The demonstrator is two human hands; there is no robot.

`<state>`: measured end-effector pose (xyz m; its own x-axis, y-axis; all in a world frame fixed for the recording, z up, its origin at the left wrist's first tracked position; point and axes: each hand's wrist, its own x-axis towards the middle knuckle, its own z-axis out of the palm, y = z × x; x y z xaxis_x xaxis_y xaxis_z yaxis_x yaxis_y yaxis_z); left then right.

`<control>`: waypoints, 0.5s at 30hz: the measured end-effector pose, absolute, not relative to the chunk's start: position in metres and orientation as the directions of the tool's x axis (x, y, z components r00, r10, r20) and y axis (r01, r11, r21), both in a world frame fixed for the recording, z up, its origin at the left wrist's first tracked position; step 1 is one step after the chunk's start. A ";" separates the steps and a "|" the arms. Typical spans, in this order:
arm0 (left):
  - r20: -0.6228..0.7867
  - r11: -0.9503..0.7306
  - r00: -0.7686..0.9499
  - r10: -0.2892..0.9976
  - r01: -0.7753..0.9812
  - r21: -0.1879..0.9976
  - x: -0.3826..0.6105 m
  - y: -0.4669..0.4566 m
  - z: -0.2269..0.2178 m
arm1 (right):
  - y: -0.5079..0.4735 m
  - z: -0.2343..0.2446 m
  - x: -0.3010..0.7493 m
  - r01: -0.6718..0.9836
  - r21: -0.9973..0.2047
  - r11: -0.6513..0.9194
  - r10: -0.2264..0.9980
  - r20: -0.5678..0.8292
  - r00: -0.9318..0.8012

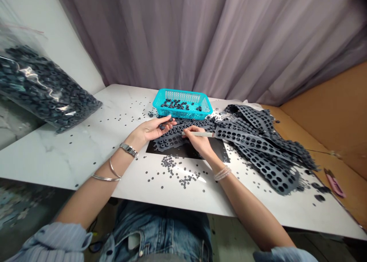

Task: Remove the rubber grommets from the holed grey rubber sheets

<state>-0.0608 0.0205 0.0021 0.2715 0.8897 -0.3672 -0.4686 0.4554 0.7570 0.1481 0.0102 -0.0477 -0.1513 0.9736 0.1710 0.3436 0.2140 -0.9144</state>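
Observation:
My left hand (pixel 155 129) cups a few small dark rubber rings in its curled fingers, just in front of the turquoise basket (pixel 183 106). My right hand (pixel 199 141) grips a thin pale stick tool (pixel 205 134) like a pen, its tip on a dark rubber sheet of rings (pixel 174 137). That sheet lies on a black mat (pixel 186 151) on the white table (pixel 71 147). The basket holds several loose rings.
A pile of punched-out dark rubber sheets (pixel 258 143) spreads to the right. Small dark discs (pixel 177 174) are scattered across the table. A clear bag of rings (pixel 40 90) sits at the left. A pink cutter (pixel 334 182) lies on brown cardboard (pixel 329 113) at right.

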 end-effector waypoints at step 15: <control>-0.186 0.320 0.378 0.907 -0.331 0.888 0.107 0.081 0.054 | 0.046 -0.011 0.252 0.112 -0.927 0.359 0.646 0.333 0.686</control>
